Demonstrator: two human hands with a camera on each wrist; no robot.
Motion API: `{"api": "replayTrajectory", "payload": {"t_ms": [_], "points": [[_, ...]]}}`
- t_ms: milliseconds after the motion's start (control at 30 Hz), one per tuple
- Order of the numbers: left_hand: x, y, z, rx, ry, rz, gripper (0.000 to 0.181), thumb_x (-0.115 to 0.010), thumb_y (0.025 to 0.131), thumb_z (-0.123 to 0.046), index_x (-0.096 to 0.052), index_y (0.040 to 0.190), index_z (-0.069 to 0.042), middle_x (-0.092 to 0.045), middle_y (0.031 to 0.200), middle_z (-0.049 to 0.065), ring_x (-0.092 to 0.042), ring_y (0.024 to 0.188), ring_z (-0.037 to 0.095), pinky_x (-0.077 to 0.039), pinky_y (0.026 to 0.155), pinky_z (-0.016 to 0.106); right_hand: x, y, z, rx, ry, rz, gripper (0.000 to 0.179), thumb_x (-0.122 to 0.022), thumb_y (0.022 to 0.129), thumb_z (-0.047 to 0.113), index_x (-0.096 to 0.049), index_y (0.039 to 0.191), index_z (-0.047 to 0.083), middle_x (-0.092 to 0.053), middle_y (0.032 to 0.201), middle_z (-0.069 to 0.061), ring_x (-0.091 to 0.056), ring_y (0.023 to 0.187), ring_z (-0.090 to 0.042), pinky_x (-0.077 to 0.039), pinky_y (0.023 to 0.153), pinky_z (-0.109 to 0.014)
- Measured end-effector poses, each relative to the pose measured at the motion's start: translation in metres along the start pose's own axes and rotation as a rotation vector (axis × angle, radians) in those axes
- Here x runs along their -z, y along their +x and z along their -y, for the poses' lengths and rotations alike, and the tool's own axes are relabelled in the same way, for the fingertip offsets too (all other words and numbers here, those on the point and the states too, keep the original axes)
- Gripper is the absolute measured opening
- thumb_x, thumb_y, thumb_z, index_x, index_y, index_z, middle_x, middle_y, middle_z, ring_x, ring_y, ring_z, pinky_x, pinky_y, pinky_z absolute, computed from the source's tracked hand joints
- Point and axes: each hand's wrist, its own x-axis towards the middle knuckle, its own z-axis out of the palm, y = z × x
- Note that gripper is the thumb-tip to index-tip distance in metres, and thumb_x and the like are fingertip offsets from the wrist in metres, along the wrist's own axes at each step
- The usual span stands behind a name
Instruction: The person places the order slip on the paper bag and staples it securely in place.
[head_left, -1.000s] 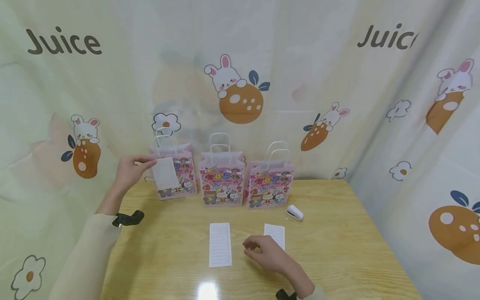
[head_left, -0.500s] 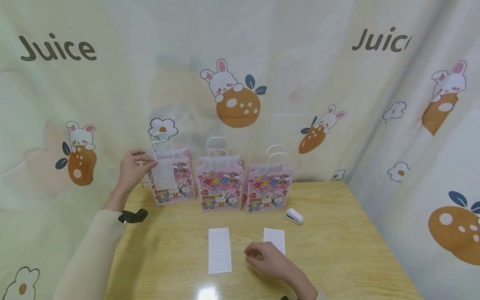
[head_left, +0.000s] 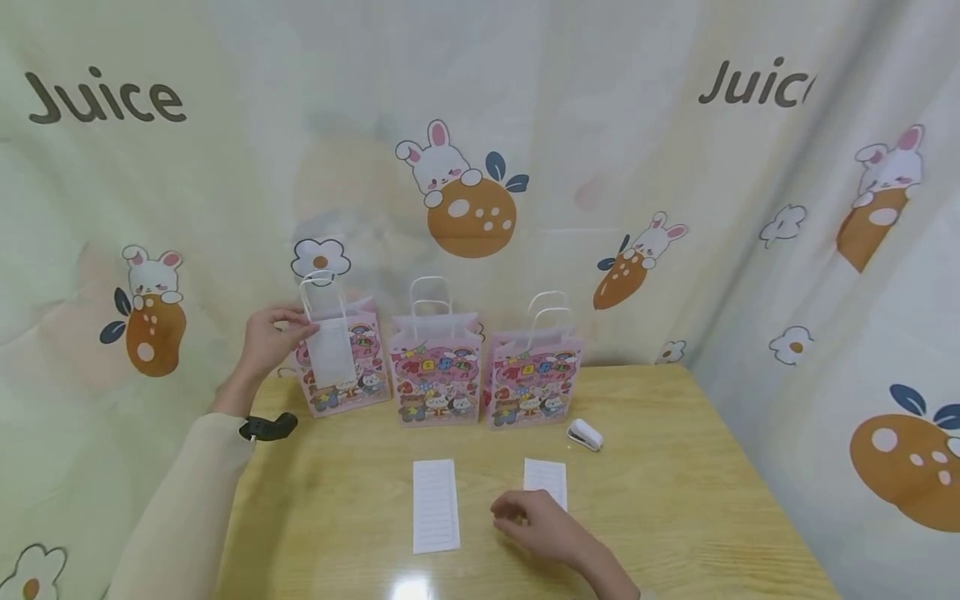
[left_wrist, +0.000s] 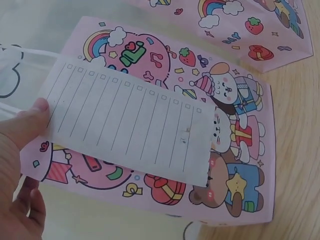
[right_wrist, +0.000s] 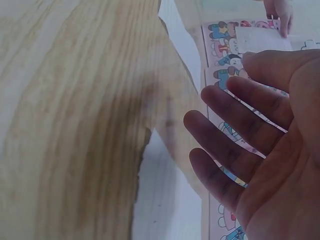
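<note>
My left hand (head_left: 273, 340) pinches the top end of a white lined checklist sheet (left_wrist: 130, 120), holding it against the front of the leftmost pink paper gift bag (head_left: 371, 367). The thumb lies on the sheet and the fingers go behind the bag's top edge, partly hidden. The sheet hangs lengthwise over the bag's printed front, below its white handles. My right hand (head_left: 536, 525) hovers low over the table with loosely bent fingers and nothing in them. Behind it is another lined sheet (head_left: 546, 475), partly covered by the hand, and a further lined sheet (head_left: 435, 508) lies to its left.
Two more pink gift bags, the middle one (head_left: 435, 375) and the right one (head_left: 534, 383), stand upright in a row along the curtain. A small white stapler (head_left: 585, 435) lies before the right bag. The wooden table (head_left: 675, 500) ends at the printed curtain (head_left: 600, 150).
The head view has shifted slightly. My left hand has brought the sheet closer against the left bag's front, and it sits straighter there. My right hand stays near the same spot.
</note>
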Motion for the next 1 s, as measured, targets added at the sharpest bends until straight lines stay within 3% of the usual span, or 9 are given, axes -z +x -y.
{"api": "replayTrajectory", "payload": {"t_ms": [100,167,367,567,800,1000], "points": [[-0.001,-0.006,0.000,-0.003,-0.001,-0.018,0.027,-0.079,0.084,-0.019,-0.067,0.092,0.004,-0.065,0.099,0.013,-0.055,0.080,0.017,-0.045,0.059,0.021,-0.002,-0.002,-0.002,0.000,0.010,0.002,0.023,-0.064,0.095,0.024,-0.069,0.108,0.006,-0.068,0.097,0.007,-0.061,0.088,-0.005,-0.051,0.078,-0.027],[-0.001,-0.008,0.000,-0.007,0.003,-0.027,0.029,-0.079,0.084,-0.021,-0.066,0.094,0.003,-0.063,0.092,0.011,-0.052,0.072,0.015,-0.045,0.057,0.022,-0.002,-0.003,-0.005,-0.001,0.010,-0.004,0.023,-0.063,0.096,0.024,-0.069,0.108,0.007,-0.068,0.098,0.007,-0.061,0.089,-0.004,-0.051,0.079,-0.028],[-0.003,-0.010,0.003,0.020,-0.022,0.042,0.042,-0.076,0.087,-0.023,-0.064,0.116,0.005,-0.066,0.103,0.021,-0.061,0.078,0.011,-0.051,0.062,0.020,0.009,-0.004,-0.014,0.026,0.004,-0.037,0.021,-0.061,0.098,0.022,-0.068,0.109,0.006,-0.070,0.099,-0.001,-0.063,0.090,-0.006,-0.052,0.080,-0.032],[-0.010,-0.010,0.004,0.036,0.013,0.082,0.038,-0.072,0.090,-0.026,-0.068,0.108,0.007,-0.069,0.095,0.023,-0.062,0.074,0.014,-0.051,0.062,0.021,0.036,-0.006,-0.024,0.006,-0.058,-0.105,0.020,-0.060,0.098,0.021,-0.068,0.109,0.005,-0.071,0.099,-0.003,-0.064,0.089,-0.008,-0.051,0.077,-0.032],[-0.008,-0.018,0.004,0.025,0.048,0.075,0.035,-0.071,0.091,-0.028,-0.069,0.097,0.006,-0.067,0.088,0.018,-0.059,0.075,0.019,-0.049,0.062,0.023,0.080,-0.007,-0.044,-0.076,-0.157,-0.290,0.014,-0.063,0.096,0.013,-0.070,0.105,0.005,-0.070,0.097,-0.001,-0.064,0.088,-0.015,-0.053,0.075,-0.031],[0.000,-0.033,0.003,0.026,0.085,0.079,0.039,-0.070,0.091,-0.034,-0.070,0.101,0.004,-0.068,0.090,0.016,-0.059,0.077,0.020,-0.050,0.062,0.024,0.116,-0.005,-0.076,-0.159,-0.227,-0.506,0.017,-0.065,0.094,0.009,-0.067,0.107,0.000,-0.067,0.108,-0.015,-0.061,0.100,-0.032,-0.052,0.080,-0.046]]}}
